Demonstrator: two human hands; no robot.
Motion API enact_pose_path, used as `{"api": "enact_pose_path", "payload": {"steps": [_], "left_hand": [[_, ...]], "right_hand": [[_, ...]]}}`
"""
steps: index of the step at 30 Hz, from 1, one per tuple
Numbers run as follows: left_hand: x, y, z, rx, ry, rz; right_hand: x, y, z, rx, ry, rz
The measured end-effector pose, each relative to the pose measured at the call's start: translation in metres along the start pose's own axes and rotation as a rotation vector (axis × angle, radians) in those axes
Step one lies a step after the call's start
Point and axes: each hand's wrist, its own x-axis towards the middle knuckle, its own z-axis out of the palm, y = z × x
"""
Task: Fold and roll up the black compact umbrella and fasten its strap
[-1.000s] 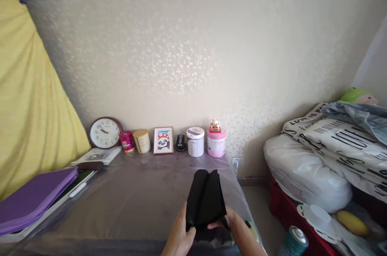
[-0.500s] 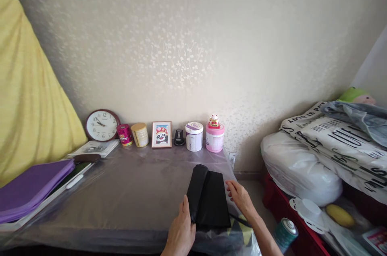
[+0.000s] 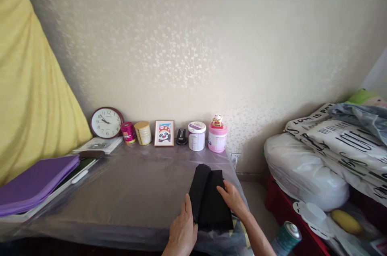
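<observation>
A black folded piece [image 3: 213,203], smooth like fabric or thin leather, rests on the near right part of the covered table. Its left side is rolled or folded into a thick band, and a flat flap spreads to the right. My left hand [image 3: 183,223] grips the lower left edge of the thick band, thumb on top and fingers partly hidden beneath. On the flap's right edge, my right hand [image 3: 232,197] has its fingers bent over and pressed to the black material. What kind of article it is, I cannot make out.
Along the wall stand a clock [image 3: 107,123], several tins, a picture frame [image 3: 164,133] and a pink tub [image 3: 217,138] topped by a figurine. Purple folders [image 3: 39,183] lie left. Beyond the table's right edge are a spray can [image 3: 287,238] and a red box [image 3: 279,203].
My right hand has moved left from beside the black piece onto its flap. A dark strap that stuck out at the lower right is now out of sight. The view has shifted slightly.
</observation>
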Motion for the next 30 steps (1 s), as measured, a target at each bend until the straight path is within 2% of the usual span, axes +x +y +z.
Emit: {"api": "enact_pose_path", "payload": {"steps": [4, 7, 10, 13, 16, 20, 23, 25, 27, 30], "left_hand": [[-0.001, 0.002, -0.003, 0.013, -0.012, 0.004], [-0.001, 0.004, -0.006, 0.027, -0.037, -0.011], [-0.001, 0.004, -0.007, 0.031, -0.054, -0.004], [0.000, 0.002, -0.006, 0.014, -0.045, 0.024], [0.001, 0.001, -0.006, 0.026, -0.038, 0.028], [0.001, -0.002, -0.010, 0.063, -0.075, 0.049], [-0.003, -0.012, -0.013, 0.070, -0.090, 0.078], [-0.006, -0.020, -0.013, 0.083, -0.026, 0.092], [-0.010, -0.026, -0.014, 0.120, 0.136, 0.112], [-0.012, -0.023, -0.018, 0.147, 0.367, 0.217]], "right_hand": [[0.010, -0.020, 0.011, 0.161, -0.053, -0.017], [0.017, -0.030, 0.031, 0.306, -0.111, 0.035], [0.023, -0.034, 0.055, 0.358, -0.104, 0.065], [0.027, -0.034, 0.074, 0.313, -0.098, 0.073], [0.029, -0.035, 0.083, 0.170, -0.111, 0.088], [0.029, -0.040, 0.084, -0.007, -0.162, 0.063], [0.027, -0.046, 0.081, -0.027, -0.228, 0.044], [0.025, -0.051, 0.080, 0.018, -0.286, 0.024], [0.023, -0.055, 0.079, 0.076, -0.340, -0.011], [0.020, -0.059, 0.080, 0.081, -0.359, -0.069]]}}
